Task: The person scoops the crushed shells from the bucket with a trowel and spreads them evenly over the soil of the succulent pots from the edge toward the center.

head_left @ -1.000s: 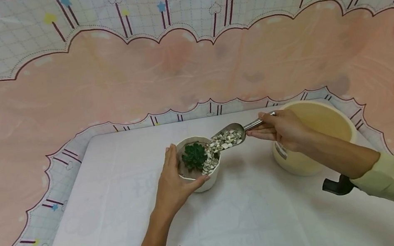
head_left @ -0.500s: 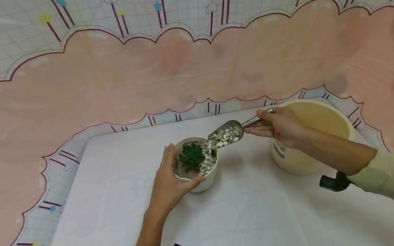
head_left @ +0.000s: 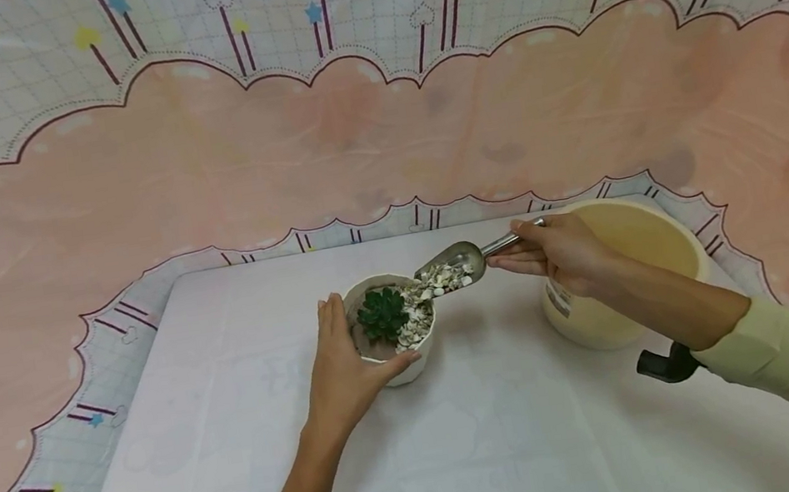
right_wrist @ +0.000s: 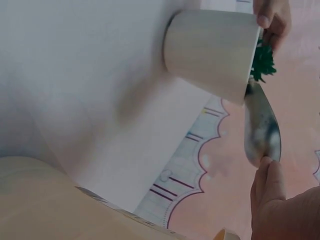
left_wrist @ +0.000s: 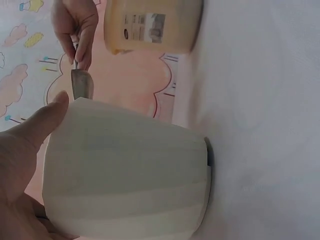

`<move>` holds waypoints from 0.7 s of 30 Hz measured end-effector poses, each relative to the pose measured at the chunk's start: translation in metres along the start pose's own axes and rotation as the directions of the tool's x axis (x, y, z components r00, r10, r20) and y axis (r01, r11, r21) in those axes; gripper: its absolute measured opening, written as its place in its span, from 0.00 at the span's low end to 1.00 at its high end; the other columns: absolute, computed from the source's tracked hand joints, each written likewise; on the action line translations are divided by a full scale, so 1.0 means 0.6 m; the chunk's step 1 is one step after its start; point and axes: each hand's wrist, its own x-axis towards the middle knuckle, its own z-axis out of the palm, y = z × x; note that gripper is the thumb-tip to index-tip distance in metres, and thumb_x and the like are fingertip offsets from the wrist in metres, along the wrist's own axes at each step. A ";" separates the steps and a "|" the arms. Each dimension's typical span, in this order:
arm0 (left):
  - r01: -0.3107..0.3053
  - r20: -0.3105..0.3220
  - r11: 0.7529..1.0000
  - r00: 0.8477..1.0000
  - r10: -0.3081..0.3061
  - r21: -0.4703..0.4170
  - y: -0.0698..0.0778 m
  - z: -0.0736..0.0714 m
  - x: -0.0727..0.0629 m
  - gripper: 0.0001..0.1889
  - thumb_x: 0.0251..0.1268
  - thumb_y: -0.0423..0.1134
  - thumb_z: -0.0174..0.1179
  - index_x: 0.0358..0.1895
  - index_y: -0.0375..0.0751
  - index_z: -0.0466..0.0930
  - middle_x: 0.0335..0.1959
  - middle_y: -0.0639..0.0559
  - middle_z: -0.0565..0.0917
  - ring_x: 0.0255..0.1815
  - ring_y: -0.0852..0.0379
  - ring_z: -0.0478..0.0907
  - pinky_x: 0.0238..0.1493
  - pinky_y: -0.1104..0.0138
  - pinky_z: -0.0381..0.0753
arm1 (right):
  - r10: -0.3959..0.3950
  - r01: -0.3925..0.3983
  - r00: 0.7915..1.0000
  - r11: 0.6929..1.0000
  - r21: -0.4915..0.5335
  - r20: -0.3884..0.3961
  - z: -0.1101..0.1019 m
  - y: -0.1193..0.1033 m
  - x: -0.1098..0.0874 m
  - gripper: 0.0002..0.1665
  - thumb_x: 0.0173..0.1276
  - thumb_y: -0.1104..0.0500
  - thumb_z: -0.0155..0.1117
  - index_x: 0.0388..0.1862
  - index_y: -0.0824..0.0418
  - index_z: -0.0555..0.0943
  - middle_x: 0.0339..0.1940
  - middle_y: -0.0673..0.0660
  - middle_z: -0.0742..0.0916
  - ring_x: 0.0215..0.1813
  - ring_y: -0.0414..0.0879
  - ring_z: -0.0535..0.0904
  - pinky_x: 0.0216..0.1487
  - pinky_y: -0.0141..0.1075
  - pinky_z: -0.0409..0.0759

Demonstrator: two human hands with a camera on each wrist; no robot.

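Note:
A white faceted flower pot [head_left: 410,372] stands on the table, holding a green succulent [head_left: 383,313] in greyish soil. Pale pebbles [head_left: 416,323] cover the pot's right side. My left hand [head_left: 340,375] grips the pot from the left, thumb at the near rim and fingers at the far-left side. In my right hand [head_left: 566,255] is a metal scoop [right_wrist: 262,130], pinched by its handle. Its tip lies over the pot's right rim, with more pebbles in its bowl. The left wrist view shows the pot's outer wall [left_wrist: 125,165], which hides the plant.
A large cream bucket [head_left: 606,325] stands at the right, partly behind my right forearm; the pebbles inside, if any, are hidden. White cloth covers the table [head_left: 484,452]. Behind it hangs a peach and white patterned backdrop [head_left: 275,153].
The pebbles in the scoop have become somewhat fewer, with its tip still at the pot's rim. Both hands keep their holds; the whole view has shifted slightly.

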 end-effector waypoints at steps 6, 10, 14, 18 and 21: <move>-0.025 0.021 1.000 0.999 0.025 0.002 -0.008 -0.003 0.009 0.69 0.48 0.58 0.84 0.84 0.29 0.47 0.85 0.33 0.50 0.86 0.37 0.42 0.76 0.38 0.59 | -0.008 0.008 1.000 1.000 -0.011 -0.011 0.001 -0.002 0.002 0.15 0.88 0.60 0.47 0.56 0.74 0.72 0.38 0.65 0.91 0.42 0.51 0.92 0.52 0.38 0.85; -0.042 0.067 0.999 0.997 0.042 0.004 -0.015 -0.014 0.016 0.69 0.47 0.57 0.85 0.84 0.31 0.48 0.85 0.35 0.50 0.86 0.39 0.42 0.76 0.39 0.60 | -0.024 0.024 1.000 1.000 -0.013 -0.012 0.003 -0.005 0.007 0.15 0.88 0.61 0.47 0.56 0.75 0.72 0.37 0.65 0.91 0.42 0.51 0.92 0.51 0.38 0.85; -0.056 0.104 0.998 0.993 0.055 0.003 -0.016 -0.022 0.021 0.69 0.46 0.55 0.86 0.85 0.33 0.48 0.85 0.36 0.50 0.86 0.41 0.41 0.76 0.40 0.59 | -0.023 0.023 0.999 1.000 -0.019 -0.024 0.006 -0.008 0.010 0.15 0.88 0.61 0.47 0.56 0.74 0.72 0.37 0.64 0.91 0.41 0.51 0.92 0.51 0.38 0.85; -0.031 0.092 1.000 0.995 0.031 -0.001 -0.005 -0.018 0.015 0.71 0.48 0.56 0.85 0.85 0.30 0.44 0.86 0.34 0.46 0.86 0.39 0.37 0.77 0.40 0.55 | -0.010 0.010 0.999 1.000 -0.013 -0.037 0.006 -0.009 0.011 0.15 0.88 0.61 0.47 0.55 0.74 0.73 0.37 0.64 0.91 0.41 0.51 0.92 0.51 0.38 0.85; 0.009 0.054 1.000 0.998 -0.010 0.014 0.007 -0.009 0.007 0.73 0.47 0.61 0.83 0.84 0.28 0.41 0.85 0.32 0.45 0.86 0.37 0.35 0.78 0.40 0.53 | -0.009 0.009 0.999 1.000 -0.008 -0.037 0.006 -0.008 0.011 0.15 0.88 0.61 0.47 0.54 0.74 0.73 0.36 0.65 0.91 0.40 0.51 0.92 0.51 0.38 0.85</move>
